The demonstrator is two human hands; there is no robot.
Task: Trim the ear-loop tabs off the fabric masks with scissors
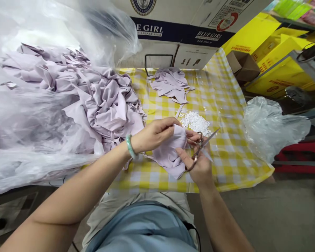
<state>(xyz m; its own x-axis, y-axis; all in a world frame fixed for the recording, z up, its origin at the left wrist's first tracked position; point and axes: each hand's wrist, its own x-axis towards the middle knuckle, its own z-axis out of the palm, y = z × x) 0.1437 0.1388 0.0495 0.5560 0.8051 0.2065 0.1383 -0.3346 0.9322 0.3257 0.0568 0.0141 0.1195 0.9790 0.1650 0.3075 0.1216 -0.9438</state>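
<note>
A piece of lilac fabric (169, 154) hangs between my hands above the checked cloth. My left hand (159, 134), with a green bangle at the wrist, grips its upper edge between thumb and fingers. Scissors (198, 152) with copper-coloured handles sit in my right hand (203, 169), their blades slightly apart and pointing up and to the right, away from the fabric. My right fingertips are at the fabric's right edge; whether they pinch it I cannot tell. Just beyond them lies a heap of small white scraps (195, 121).
A large pile of lilac fabric pieces (107, 101) lies left in clear plastic sheeting (34, 122). A smaller lilac pile (170, 83) sits before a cardboard box (173, 35). At right are a clear plastic bag (270, 122) and yellow boxes (278, 73). The yellow checked tablecloth (233, 154) covers the table.
</note>
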